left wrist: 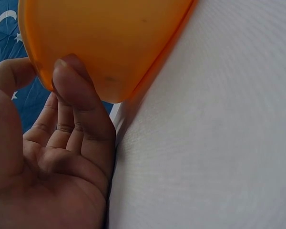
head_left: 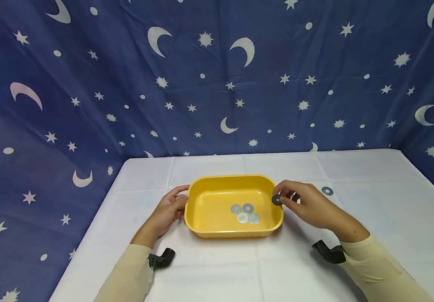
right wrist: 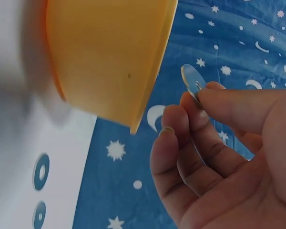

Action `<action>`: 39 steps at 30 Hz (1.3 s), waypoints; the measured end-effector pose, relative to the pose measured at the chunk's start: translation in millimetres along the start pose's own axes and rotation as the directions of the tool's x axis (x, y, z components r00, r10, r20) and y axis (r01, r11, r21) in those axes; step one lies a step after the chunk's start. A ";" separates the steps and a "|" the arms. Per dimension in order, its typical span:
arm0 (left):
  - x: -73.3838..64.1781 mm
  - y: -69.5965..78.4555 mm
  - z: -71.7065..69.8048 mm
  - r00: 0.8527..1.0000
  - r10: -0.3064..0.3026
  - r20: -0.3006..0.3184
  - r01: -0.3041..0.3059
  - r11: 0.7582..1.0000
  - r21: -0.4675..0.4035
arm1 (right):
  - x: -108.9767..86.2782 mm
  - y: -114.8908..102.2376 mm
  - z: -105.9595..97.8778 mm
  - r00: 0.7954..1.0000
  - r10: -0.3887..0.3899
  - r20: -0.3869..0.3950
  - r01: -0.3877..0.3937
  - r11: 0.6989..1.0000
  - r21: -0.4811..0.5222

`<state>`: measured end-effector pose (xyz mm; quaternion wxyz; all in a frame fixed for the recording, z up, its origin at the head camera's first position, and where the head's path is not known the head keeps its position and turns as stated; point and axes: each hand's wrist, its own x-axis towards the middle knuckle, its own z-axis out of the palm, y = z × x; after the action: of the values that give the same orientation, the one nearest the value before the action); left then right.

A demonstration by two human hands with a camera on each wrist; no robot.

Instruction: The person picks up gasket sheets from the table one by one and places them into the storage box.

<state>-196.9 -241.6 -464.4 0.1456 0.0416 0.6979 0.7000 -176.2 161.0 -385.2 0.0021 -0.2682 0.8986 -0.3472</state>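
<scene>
A yellow plastic tub [head_left: 217, 233] stands on the white table, with several flat metal washers [head_left: 242, 217] lying on its floor. At its left end my left hand [head_left: 167, 212] grips the rim and end wall; the left wrist view shows the left hand [left wrist: 62, 157] with its fingers against the tub [left wrist: 109, 47]. My right hand [head_left: 307, 205] pinches a washer [head_left: 276, 199] between thumb and fingertips over the tub's right rim. In the right wrist view this washer [right wrist: 192, 80] is tilted, apart from the tub wall.
One washer [head_left: 327, 191] lies on the table [head_left: 383, 201] to the right of the tub. The right wrist view shows two loose washers, one being the nearer washer [right wrist: 41, 171]. Behind the table hangs a blue cloth [head_left: 209, 84] with moons and stars.
</scene>
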 end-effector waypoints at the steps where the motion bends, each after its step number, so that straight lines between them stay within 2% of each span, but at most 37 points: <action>1: 0.1 -0.5 0.4 1.000 0.001 0.000 -0.001 1.000 -0.004 | 0.4 -0.3 1.8 1.000 -0.004 0.007 0.004 1.000 0.011; 8: 0.9 -1.1 0.0 1.000 0.007 0.002 -0.007 1.000 -0.003 | 13.7 -2.7 9.6 0.996 -0.074 0.044 0.073 0.997 0.030; 13: 1.1 1.7 -0.3 1.000 0.006 0.004 -0.006 1.000 0.004 | 25.5 -3.4 11.1 0.989 -0.113 0.099 0.110 0.993 0.031; 19: 1.8 0.6 -0.9 1.000 0.004 0.002 -0.004 1.000 0.005 | 40.3 -4.4 17.2 0.982 -0.102 0.158 0.102 0.995 0.009; 24: 1.7 -1.7 -2.0 1.000 0.005 -0.002 -0.005 1.000 -0.004 | 52.5 -5.0 26.1 0.979 -0.103 0.173 0.106 0.994 -0.011; 32: 0.7 -2.6 -3.0 1.000 0.003 -0.003 -0.003 1.000 -0.007 | 67.8 -3.8 39.4 0.977 -0.065 0.201 0.072 0.997 -0.026; 39: 2.2 -2.9 -2.6 1.000 0.015 0.002 -0.015 1.000 -0.012 | 75.7 -2.2 45.9 0.972 -0.073 0.222 0.087 0.995 -0.054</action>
<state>-199.3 -243.5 -467.6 0.1411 0.0468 0.6931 0.7053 -231.1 94.4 -404.9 0.0787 -0.3410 0.8919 -0.2865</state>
